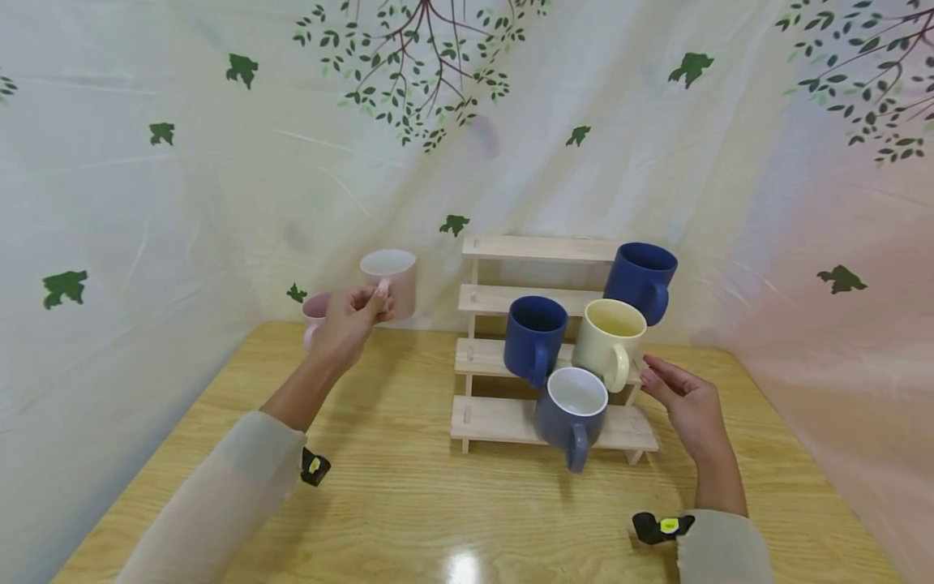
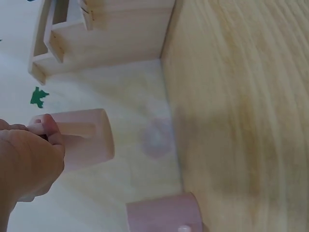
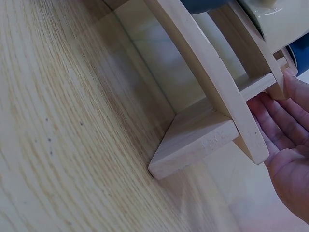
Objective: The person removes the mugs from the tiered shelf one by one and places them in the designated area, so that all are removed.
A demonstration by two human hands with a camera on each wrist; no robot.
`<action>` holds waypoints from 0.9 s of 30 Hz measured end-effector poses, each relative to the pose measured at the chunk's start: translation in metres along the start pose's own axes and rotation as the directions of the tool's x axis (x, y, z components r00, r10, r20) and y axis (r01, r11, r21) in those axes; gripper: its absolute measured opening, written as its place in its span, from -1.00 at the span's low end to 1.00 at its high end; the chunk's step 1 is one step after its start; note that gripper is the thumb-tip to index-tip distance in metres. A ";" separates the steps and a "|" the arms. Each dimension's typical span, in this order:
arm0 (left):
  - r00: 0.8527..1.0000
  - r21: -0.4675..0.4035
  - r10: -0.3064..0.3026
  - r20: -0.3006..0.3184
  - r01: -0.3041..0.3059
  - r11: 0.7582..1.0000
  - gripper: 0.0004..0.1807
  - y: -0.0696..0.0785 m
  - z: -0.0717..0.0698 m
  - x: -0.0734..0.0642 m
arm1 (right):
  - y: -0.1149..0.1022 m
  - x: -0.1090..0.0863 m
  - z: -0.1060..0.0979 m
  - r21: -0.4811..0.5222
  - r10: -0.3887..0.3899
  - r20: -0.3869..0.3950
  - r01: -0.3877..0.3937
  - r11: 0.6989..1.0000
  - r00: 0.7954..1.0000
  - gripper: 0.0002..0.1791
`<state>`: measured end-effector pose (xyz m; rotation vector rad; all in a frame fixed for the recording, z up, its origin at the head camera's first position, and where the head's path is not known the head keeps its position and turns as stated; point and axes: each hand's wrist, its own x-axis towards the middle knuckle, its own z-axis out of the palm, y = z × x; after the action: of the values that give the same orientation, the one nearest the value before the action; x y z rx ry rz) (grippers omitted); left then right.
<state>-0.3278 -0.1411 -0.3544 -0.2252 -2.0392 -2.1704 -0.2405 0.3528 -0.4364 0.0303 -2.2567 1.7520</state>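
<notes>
My left hand [image 1: 349,320] pinches the handle of a pale pink mug [image 1: 403,288], which is upright and raised above the back of the table. A darker pink mug [image 1: 316,307] is partly hidden behind that hand; in the left wrist view the same pink mug [image 2: 164,215] is near the tabletop. At the right end of a stepped wooden display rack [image 1: 496,418], my right hand [image 1: 689,405] holds the edge of a step, with fingers [image 3: 285,121] around the board end. The cream mug [image 1: 606,341] stands right beside these fingertips.
Two blue mugs [image 1: 536,337] and a grey-blue mug [image 1: 572,414] also occupy the rack's right and middle parts. The left part of its steps shows bare wood. A leaf-patterned cloth [image 1: 409,186] hangs behind the wooden table [image 1: 394,487].
</notes>
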 end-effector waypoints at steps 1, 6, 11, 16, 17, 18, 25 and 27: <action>1.000 0.005 -0.005 -0.003 0.005 1.000 -0.61 -0.003 -0.002 0.000 | 0.000 0.000 0.000 -0.007 -0.001 0.000 0.001 1.000 1.000 -0.36; 1.000 0.056 -0.015 -0.001 0.015 0.998 -0.60 -0.016 -0.011 -0.002 | 0.001 0.002 0.000 -0.022 -0.002 -0.001 0.002 1.000 1.000 -0.37; 1.000 0.119 -0.028 -0.005 0.028 0.993 -0.60 -0.031 -0.019 -0.004 | 0.003 0.003 0.000 -0.017 -0.008 -0.003 0.008 1.000 1.000 -0.38; 0.999 0.070 -0.037 -0.009 0.038 0.997 -0.63 -0.044 -0.024 -0.005 | 0.004 0.003 0.000 -0.027 -0.012 -0.002 0.012 1.000 1.000 -0.39; 0.999 0.071 -0.034 -0.004 0.034 0.997 -0.63 -0.047 -0.025 -0.005 | 0.004 0.003 -0.001 -0.034 -0.013 -0.002 0.013 0.999 1.000 -0.39; 0.999 0.071 -0.033 0.000 0.033 0.997 -0.62 -0.049 -0.026 -0.005 | 0.004 0.003 -0.001 -0.037 -0.014 -0.002 0.014 0.999 1.000 -0.39; 0.998 0.061 -0.059 0.000 0.059 0.996 -0.62 -0.064 -0.034 -0.005 | 0.002 0.000 -0.001 -0.047 -0.019 -0.001 0.019 0.999 1.000 -0.38; 0.998 0.048 -0.067 -0.003 0.067 0.997 -0.62 -0.069 -0.035 -0.005 | 0.001 0.000 0.000 -0.032 -0.019 0.000 0.019 0.999 1.000 -0.37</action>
<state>-0.3381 -0.1722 -0.4247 -0.1520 -2.1248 -2.1558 -0.2409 0.3533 -0.4373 0.0451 -2.2760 1.7063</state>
